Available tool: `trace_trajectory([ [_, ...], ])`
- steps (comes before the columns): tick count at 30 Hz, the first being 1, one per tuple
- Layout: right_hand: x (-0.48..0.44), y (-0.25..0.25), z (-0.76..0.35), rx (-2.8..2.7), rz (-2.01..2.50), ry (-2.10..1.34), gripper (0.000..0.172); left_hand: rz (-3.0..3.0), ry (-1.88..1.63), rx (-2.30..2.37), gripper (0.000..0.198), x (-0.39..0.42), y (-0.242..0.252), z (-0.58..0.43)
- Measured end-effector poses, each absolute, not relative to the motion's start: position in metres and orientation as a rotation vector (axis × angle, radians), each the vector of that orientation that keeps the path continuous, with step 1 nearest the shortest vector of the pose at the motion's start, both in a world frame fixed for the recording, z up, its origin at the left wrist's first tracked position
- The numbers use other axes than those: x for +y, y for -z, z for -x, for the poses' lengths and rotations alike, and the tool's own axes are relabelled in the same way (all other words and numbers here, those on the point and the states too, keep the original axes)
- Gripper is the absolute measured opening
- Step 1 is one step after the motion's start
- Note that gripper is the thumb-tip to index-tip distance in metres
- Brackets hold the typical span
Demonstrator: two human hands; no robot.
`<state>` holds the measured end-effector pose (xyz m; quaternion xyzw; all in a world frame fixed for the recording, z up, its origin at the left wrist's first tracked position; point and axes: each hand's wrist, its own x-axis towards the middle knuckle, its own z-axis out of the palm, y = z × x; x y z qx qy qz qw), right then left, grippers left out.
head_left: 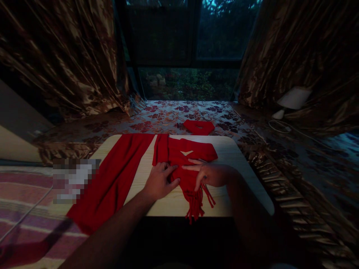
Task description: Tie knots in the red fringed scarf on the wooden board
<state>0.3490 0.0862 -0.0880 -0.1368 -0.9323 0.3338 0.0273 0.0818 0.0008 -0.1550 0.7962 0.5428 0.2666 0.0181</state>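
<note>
A long red fringed scarf (117,175) lies across a light wooden table (241,157), one end trailing off the left edge, the other bunched in the middle with its fringe (196,205) hanging over the front edge. My left hand (159,181) rests flat on the bunched part, fingers spread. My right hand (206,172) lies on the same bunch just to the right, fingers stretched out over the cloth. A smaller folded red cloth (199,127) sits beyond the table on the patterned cover.
A floral patterned cover (168,116) spreads behind the table up to a dark window (190,48) flanked by brown curtains (61,56). A white lamp (291,101) with a cable lies at the right. A striped blanket (22,201) is at the left.
</note>
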Motion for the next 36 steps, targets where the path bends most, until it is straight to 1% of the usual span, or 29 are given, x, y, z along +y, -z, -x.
trace_trajectory([
  [3, 0.088, 0.087, -0.352, -2.710, 0.430, -0.994, 0.047, -2.475, -0.826, 1.686, 0.051, 0.002, 0.156, -0.083],
  [5, 0.098, 0.100, -0.350, -2.427, 0.595, -0.927, 0.036, -2.475, -0.818, 1.706, 0.054, 0.002, 0.156, -0.084],
  [7, 0.112, 0.123, -0.346, -2.080, 0.867, -0.826, 0.025, -2.449, -0.848, 1.729, 0.055, 0.002, 0.156, -0.084],
  [9, 0.125, 0.148, -0.342, -1.850, 1.142, -0.717, 0.021, -2.373, -0.986, 1.762, 0.049, 0.003, 0.156, -0.082],
  [11, 0.134, 0.166, -0.341, -1.719, 1.294, -0.588, 0.020, -2.207, -1.214, 1.837, 0.037, 0.004, 0.157, -0.077],
  [13, 0.138, 0.174, -0.342, -1.622, 1.348, -0.502, 0.020, -1.952, -1.410, 1.916, 0.027, 0.007, 0.158, -0.071],
  [15, 0.140, 0.175, -0.345, -1.512, 1.374, -0.454, 0.019, -1.697, -1.461, 1.925, 0.024, 0.010, 0.160, -0.065],
  [19, 0.141, 0.171, -0.351, -1.307, 1.489, -0.347, 0.019, -1.504, -1.390, 1.903, 0.031, 0.014, 0.162, -0.062],
  [24, 0.145, 0.172, -0.352, -1.277, 1.594, -0.297, 0.020, -1.549, -1.357, 1.982, 0.035, 0.016, 0.165, -0.063],
  [30, 0.149, 0.177, -0.352, -1.338, 1.580, -0.326, 0.019, -1.707, -1.272, 2.063, 0.045, 0.020, 0.161, -0.062],
  [33, 0.148, 0.178, -0.352, -1.363, 1.593, -0.348, 0.020, -1.796, -1.154, 2.108, 0.041, 0.028, 0.156, -0.061],
  [36, 0.147, 0.177, -0.352, -1.406, 1.617, -0.369, 0.020, -1.746, -1.031, 2.191, 0.031, 0.032, 0.154, -0.060],
])
